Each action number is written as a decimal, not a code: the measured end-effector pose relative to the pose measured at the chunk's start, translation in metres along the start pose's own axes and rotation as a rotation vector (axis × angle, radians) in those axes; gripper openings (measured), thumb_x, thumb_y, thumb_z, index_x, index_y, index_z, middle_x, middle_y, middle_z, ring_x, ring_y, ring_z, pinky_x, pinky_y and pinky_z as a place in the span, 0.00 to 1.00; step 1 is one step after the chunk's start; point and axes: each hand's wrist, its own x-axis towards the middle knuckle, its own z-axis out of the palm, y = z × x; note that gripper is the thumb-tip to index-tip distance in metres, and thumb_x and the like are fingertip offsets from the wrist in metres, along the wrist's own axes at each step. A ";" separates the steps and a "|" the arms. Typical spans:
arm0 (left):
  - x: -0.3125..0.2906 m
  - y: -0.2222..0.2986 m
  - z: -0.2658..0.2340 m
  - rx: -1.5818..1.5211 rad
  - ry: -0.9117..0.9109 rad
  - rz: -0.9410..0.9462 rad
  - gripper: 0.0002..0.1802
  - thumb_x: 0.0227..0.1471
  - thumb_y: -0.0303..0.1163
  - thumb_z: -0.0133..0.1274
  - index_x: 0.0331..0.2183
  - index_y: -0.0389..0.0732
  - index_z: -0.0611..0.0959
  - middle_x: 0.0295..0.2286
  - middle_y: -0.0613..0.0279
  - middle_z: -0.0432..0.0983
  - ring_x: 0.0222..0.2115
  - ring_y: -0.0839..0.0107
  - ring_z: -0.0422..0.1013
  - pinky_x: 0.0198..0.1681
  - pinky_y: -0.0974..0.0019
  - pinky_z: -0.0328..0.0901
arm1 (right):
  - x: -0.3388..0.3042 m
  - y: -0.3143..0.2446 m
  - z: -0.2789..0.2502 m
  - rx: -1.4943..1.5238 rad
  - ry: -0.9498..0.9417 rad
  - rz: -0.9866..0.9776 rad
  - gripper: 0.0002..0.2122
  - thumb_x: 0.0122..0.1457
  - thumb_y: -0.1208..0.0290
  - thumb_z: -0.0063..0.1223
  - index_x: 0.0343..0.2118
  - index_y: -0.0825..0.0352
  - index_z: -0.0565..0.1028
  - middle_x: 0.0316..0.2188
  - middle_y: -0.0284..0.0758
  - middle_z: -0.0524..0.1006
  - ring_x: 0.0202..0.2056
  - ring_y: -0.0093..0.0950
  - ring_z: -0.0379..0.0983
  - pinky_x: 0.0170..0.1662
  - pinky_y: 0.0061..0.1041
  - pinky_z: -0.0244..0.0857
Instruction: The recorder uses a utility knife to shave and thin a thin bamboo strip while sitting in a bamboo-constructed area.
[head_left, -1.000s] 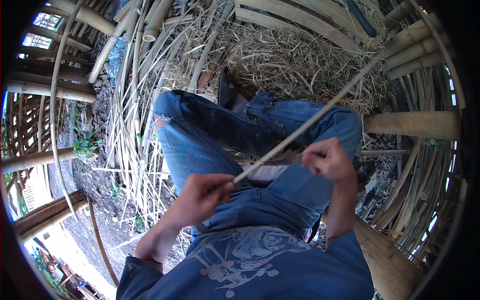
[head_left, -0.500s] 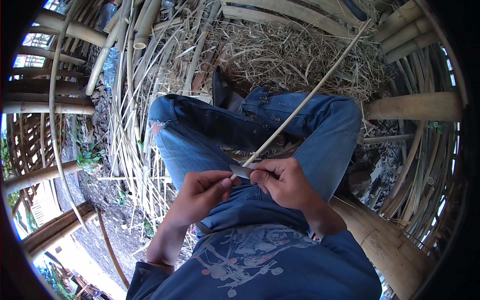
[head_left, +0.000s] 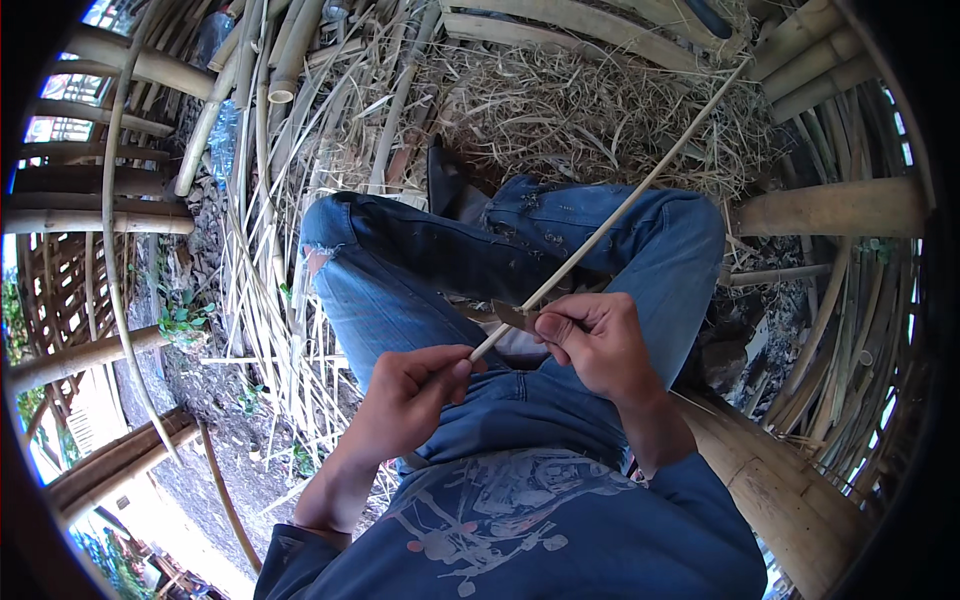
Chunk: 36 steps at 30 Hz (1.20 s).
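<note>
A long, pale bamboo stick (head_left: 630, 210) runs slantwise from my lap to the pile of shavings at the far right. My left hand (head_left: 415, 393) pinches its near end between thumb and fingers. In my right hand (head_left: 595, 343) is a knife (head_left: 511, 315) with a short, broad blade; the fingers wrap round it and hide the handle. The blade lies across the stick, a little beyond my left hand, and appears to touch it.
Curly bamboo shavings (head_left: 590, 115) are heaped beyond my crossed legs (head_left: 400, 260). Loose thin strips (head_left: 255, 260) lie to the left. A thick bamboo pole (head_left: 770, 490) stands close on my right, with another bamboo pole (head_left: 830, 208) farther up. A clear plastic bottle (head_left: 222, 140) lies at the far left.
My right hand has moved the knife away from me along the stick, to the right and farther from my left hand. The left hand keeps its pinch and has shifted only slightly.
</note>
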 end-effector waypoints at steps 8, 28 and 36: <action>-0.003 -0.002 -0.005 -0.024 -0.029 -0.023 0.12 0.58 0.27 0.50 0.37 0.28 0.82 0.18 0.67 0.71 0.21 0.82 0.64 0.24 0.77 0.58 | -0.006 0.009 -0.010 0.092 0.375 -0.152 0.05 0.57 0.79 0.54 0.28 0.74 0.78 0.16 0.31 0.73 0.16 0.13 0.63 0.17 0.15 0.53; -0.007 -0.033 -0.031 -0.151 0.044 -0.058 0.12 0.61 0.29 0.48 0.40 0.31 0.81 0.19 0.69 0.70 0.19 0.85 0.61 0.21 0.79 0.54 | 0.035 0.003 -0.078 0.429 0.446 -0.111 0.10 0.63 0.63 0.51 0.31 0.67 0.72 0.18 0.28 0.68 0.16 0.15 0.61 0.17 0.14 0.52; 0.005 -0.026 -0.007 -0.203 0.055 0.023 0.12 0.60 0.28 0.47 0.41 0.31 0.80 0.21 0.67 0.71 0.18 0.86 0.60 0.20 0.81 0.51 | 0.008 0.021 0.026 -0.126 0.090 -0.390 0.11 0.64 0.64 0.49 0.31 0.68 0.71 0.20 0.31 0.72 0.19 0.23 0.69 0.21 0.25 0.60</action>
